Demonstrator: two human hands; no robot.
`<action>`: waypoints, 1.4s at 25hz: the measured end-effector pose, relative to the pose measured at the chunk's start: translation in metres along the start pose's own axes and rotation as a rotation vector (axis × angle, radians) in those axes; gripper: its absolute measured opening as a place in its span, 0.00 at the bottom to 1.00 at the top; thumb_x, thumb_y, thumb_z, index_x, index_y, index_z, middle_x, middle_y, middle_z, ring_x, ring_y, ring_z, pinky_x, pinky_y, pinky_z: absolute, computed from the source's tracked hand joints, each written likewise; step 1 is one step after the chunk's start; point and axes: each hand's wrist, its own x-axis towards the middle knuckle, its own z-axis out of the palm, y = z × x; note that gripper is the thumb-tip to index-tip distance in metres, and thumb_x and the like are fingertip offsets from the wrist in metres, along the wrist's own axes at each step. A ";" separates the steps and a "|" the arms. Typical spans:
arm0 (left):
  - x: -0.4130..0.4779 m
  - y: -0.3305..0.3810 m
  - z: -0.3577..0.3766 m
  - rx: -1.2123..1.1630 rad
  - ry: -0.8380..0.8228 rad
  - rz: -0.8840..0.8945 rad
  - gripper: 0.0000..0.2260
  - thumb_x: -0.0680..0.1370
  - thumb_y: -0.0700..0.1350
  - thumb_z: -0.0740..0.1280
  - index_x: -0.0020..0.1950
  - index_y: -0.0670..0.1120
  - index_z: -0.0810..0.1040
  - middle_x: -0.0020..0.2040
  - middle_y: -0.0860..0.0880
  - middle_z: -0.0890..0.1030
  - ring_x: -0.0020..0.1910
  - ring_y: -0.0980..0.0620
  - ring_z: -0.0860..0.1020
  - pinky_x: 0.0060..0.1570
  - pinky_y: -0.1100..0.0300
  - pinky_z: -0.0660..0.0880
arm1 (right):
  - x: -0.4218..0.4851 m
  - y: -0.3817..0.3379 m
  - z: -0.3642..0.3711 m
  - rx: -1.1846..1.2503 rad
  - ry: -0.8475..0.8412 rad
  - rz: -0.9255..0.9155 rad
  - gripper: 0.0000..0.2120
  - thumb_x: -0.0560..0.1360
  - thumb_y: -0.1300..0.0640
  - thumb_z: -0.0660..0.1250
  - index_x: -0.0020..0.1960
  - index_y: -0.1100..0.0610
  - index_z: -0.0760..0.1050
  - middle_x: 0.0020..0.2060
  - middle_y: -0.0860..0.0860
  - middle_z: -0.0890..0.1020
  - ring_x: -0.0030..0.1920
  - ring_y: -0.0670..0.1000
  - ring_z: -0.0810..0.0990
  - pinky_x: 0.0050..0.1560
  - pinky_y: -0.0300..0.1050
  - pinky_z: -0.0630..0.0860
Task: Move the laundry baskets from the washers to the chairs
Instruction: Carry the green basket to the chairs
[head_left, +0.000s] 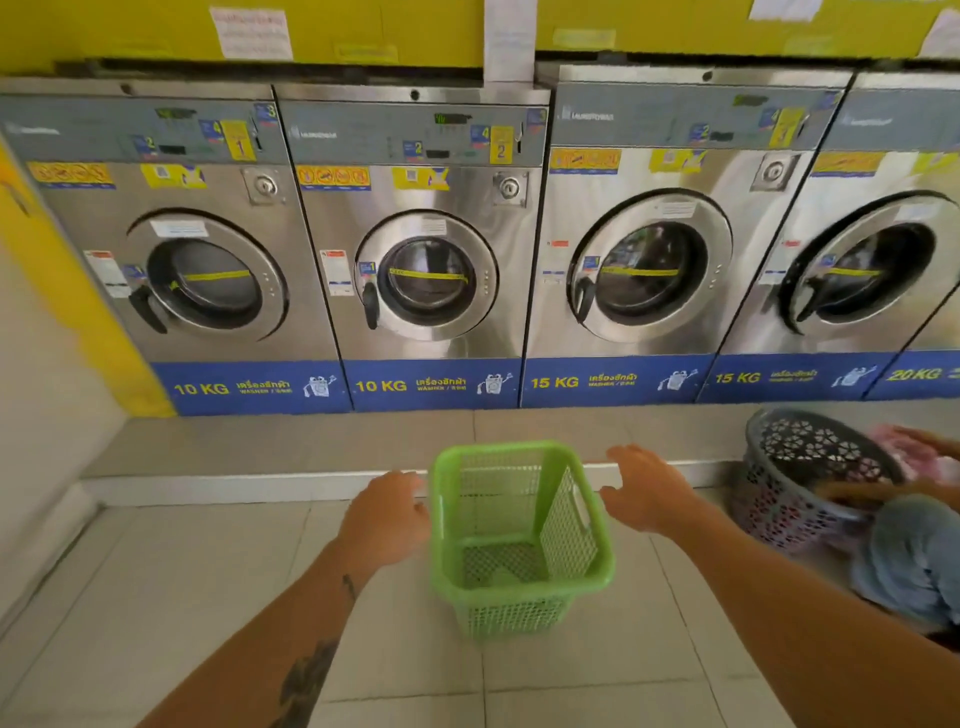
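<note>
An empty green mesh laundry basket (519, 540) stands upright on the tiled floor in front of the second washer. My left hand (387, 514) hovers just left of its rim, fingers spread, holding nothing. To the right of the rim is my right hand (647, 493), also open and apart from the basket. A dark grey round basket (800, 467) with pink laundry sits tilted at the right, held by another person's hands (883, 488).
A row of steel front-load washers (426, 260) lines the back wall on a raised step (260, 483). A white wall (47, 441) closes the left side. The other person's blue-clad knee (914, 556) is at the right edge.
</note>
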 end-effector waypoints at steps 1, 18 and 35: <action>0.018 0.003 0.010 -0.014 0.005 -0.014 0.14 0.76 0.44 0.62 0.59 0.43 0.80 0.60 0.45 0.81 0.61 0.44 0.77 0.60 0.53 0.73 | 0.020 0.006 0.001 -0.013 -0.016 -0.004 0.23 0.72 0.52 0.66 0.65 0.58 0.72 0.64 0.58 0.76 0.65 0.60 0.74 0.62 0.51 0.71; 0.281 -0.091 0.290 0.256 -0.255 -0.166 0.34 0.74 0.45 0.65 0.77 0.42 0.55 0.78 0.44 0.56 0.72 0.40 0.63 0.66 0.46 0.69 | 0.339 0.148 0.235 -0.036 -0.242 0.065 0.30 0.70 0.61 0.64 0.70 0.57 0.62 0.65 0.55 0.70 0.63 0.61 0.72 0.60 0.58 0.75; 0.289 -0.129 0.303 -0.002 -0.029 -0.253 0.40 0.70 0.33 0.65 0.79 0.46 0.55 0.81 0.54 0.49 0.72 0.45 0.68 0.59 0.50 0.76 | 0.379 0.153 0.261 -0.077 -0.138 0.040 0.47 0.65 0.70 0.66 0.78 0.56 0.49 0.78 0.54 0.56 0.66 0.65 0.72 0.59 0.59 0.76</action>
